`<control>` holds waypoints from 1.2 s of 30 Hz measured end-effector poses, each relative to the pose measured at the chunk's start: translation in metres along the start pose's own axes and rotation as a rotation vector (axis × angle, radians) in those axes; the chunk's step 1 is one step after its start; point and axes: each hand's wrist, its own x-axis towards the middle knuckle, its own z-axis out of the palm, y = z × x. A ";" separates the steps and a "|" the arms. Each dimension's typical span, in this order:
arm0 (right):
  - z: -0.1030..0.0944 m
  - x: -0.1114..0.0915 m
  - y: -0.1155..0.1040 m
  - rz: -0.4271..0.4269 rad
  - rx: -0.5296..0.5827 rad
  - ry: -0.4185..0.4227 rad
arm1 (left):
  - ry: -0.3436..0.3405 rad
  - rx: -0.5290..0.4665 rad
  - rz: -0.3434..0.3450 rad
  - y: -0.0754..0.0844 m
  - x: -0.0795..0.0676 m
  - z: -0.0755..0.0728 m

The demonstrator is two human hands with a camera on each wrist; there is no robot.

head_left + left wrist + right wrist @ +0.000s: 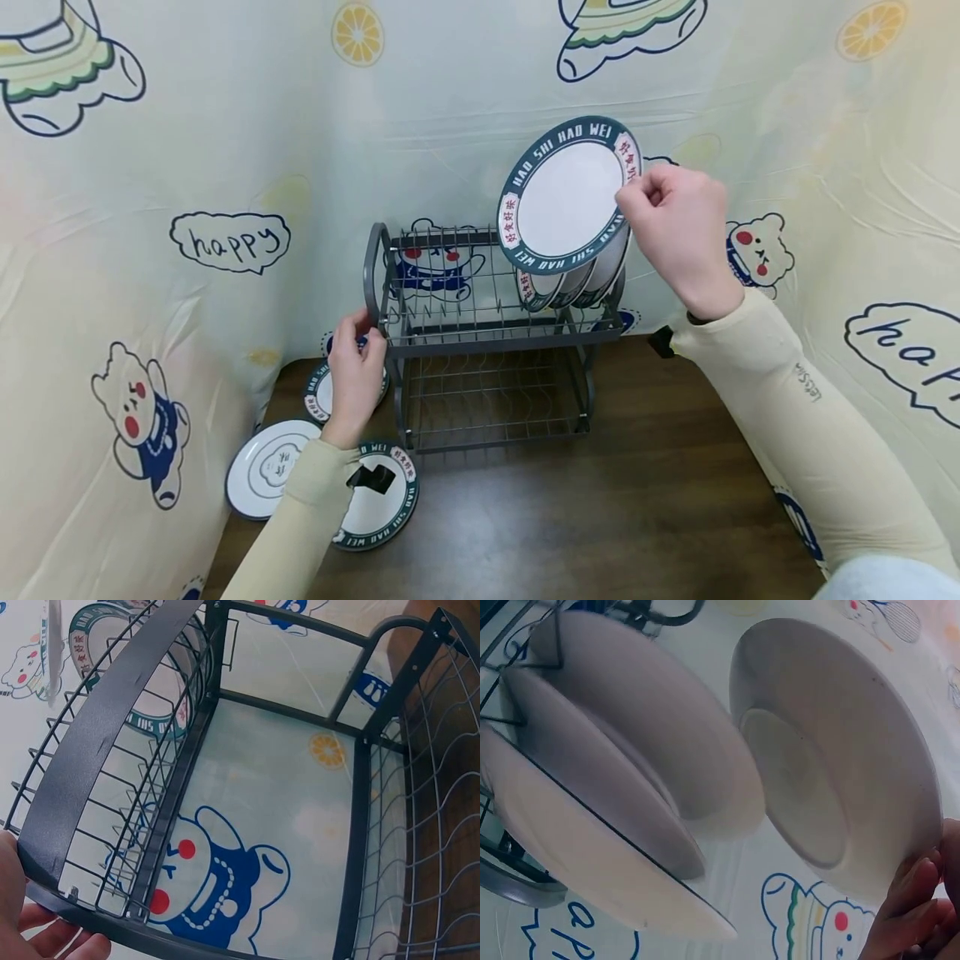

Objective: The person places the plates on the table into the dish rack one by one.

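Observation:
A white plate [570, 200] with a green lettered rim is pinched at its right edge by my right hand [678, 233], above the right end of a dark two-tier dish rack [510, 343]. The right wrist view shows the plate's pale underside [855, 750] with fingers at its edge. Below it, several plates [611, 262] stand on edge in the upper tier's right end. My left hand [356, 375] grips the rack's left side frame; in the left wrist view its fingers [56, 941] curl round the dark bar. The lower tier [487, 404] holds no plates.
Left of the rack, on the dark wooden table [570, 517], lie a face-up green-rimmed plate [382, 508], a white plate with its underside up [258, 471], and another green-rimmed plate [318, 392] partly behind my left hand. A patterned cloth [232, 108] hangs around the table.

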 end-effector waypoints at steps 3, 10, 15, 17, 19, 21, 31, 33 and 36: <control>0.009 -0.001 -0.003 -0.109 -0.084 0.018 | 0.002 0.000 -0.001 0.000 0.000 0.000; 0.026 -0.002 -0.004 -0.289 -0.182 0.062 | 0.002 -0.001 -0.001 0.001 -0.001 0.000; 0.037 -0.002 -0.005 -0.320 -0.239 0.037 | 0.003 -0.001 -0.006 0.001 -0.001 0.001; 0.042 -0.003 -0.005 -0.329 -0.268 0.026 | 0.004 -0.003 -0.008 0.001 -0.001 0.001; 0.046 -0.004 -0.006 -0.345 -0.303 0.023 | 0.005 -0.006 -0.005 0.001 -0.001 0.001; 0.050 -0.005 -0.006 -0.364 -0.342 0.025 | 0.006 -0.008 -0.003 0.001 -0.001 0.001; 0.069 -0.009 -0.012 -0.432 -0.466 0.025 | 0.010 -0.006 0.000 0.001 -0.001 0.001; 0.072 -0.009 -0.012 -0.435 -0.475 0.014 | 0.011 -0.004 0.005 0.001 -0.001 0.001; 0.076 -0.010 -0.012 -0.436 -0.485 0.002 | 0.014 0.000 0.015 0.001 -0.001 0.001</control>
